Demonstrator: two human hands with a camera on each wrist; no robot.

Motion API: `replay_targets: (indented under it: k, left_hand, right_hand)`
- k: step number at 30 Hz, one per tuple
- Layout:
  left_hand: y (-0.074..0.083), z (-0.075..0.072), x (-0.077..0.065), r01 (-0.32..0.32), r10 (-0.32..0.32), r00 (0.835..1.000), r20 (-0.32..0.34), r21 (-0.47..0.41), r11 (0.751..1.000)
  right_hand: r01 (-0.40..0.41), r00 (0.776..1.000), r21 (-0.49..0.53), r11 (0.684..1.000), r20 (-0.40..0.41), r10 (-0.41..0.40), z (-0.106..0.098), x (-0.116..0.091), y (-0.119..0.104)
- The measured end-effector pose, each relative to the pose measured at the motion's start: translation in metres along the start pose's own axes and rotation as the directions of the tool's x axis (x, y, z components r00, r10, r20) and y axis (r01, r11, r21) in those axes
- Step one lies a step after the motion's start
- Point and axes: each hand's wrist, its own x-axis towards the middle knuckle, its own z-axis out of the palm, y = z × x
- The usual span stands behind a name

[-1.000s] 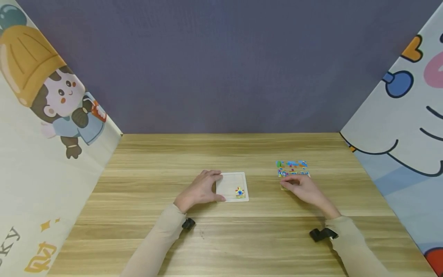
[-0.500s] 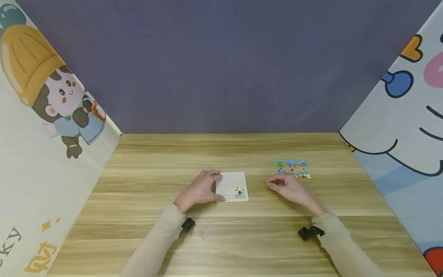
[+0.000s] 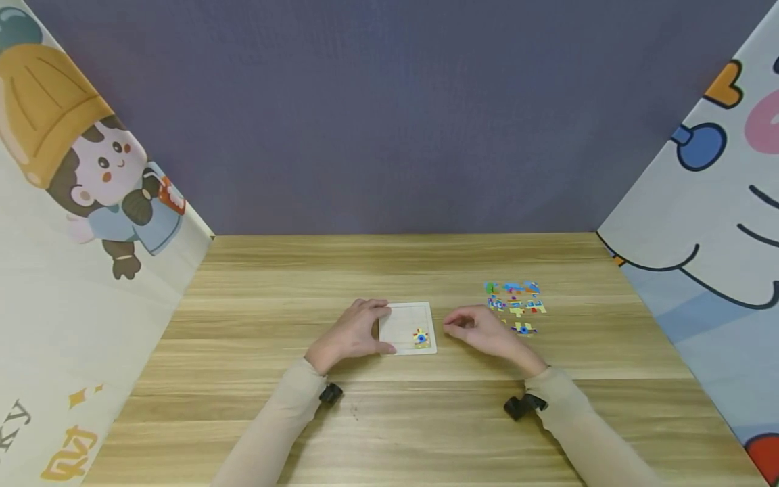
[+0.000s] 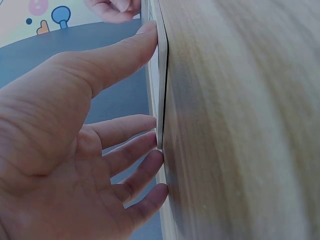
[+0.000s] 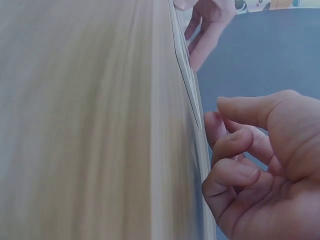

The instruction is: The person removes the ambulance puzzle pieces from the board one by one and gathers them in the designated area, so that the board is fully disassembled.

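Note:
A square pale puzzle tray (image 3: 403,318) lies flat on the table, with one colourful puzzle piece (image 3: 421,338) in its near right corner. My left hand (image 3: 353,331) holds the tray's left side, thumb at the near edge and fingers at the far edge; in the left wrist view the thumb tip touches the rim. Just right of the tray is my right hand (image 3: 487,331), above the table. Its thumb and index finger pinch together at the tips, apparently on a small puzzle piece that the fingers hide. The right wrist view shows its other fingers (image 5: 230,175) curled.
Several loose puzzle pieces (image 3: 514,297) lie in rows to the right, beyond the right hand. A blue and yellow piece (image 3: 524,329) lies close behind that hand. A dark wall (image 3: 402,122) rises at the table's back; cartoon panels stand on both sides.
My right hand has moved left from the loose pieces toward the tray, uncovering pieces it had hidden. The left hand and tray stay in place.

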Motion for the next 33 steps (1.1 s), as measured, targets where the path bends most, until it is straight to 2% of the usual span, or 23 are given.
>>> replay_targets:
  k: [14, 19, 33]
  left_hand:
    - [-0.001, 0.001, 0.000, -0.004, 0.004, 1.000, -0.001, 0.007, 1.000]
    - [-0.001, 0.001, 0.000, 0.001, -0.001, 1.000, 0.007, 0.013, 1.000]
    - [0.000, 0.001, 0.000, 0.007, -0.007, 1.000, 0.000, 0.011, 1.000]
  right_hand:
    - [0.077, 0.993, 0.071, 0.994, 0.086, -0.083, 0.018, 0.012, -0.017]
    - [0.059, 0.988, 0.108, 0.992, 0.138, -0.074, 0.021, 0.014, -0.022]
    - [0.051, 0.982, 0.009, 0.999, 0.183, -0.052, 0.022, 0.018, -0.027]
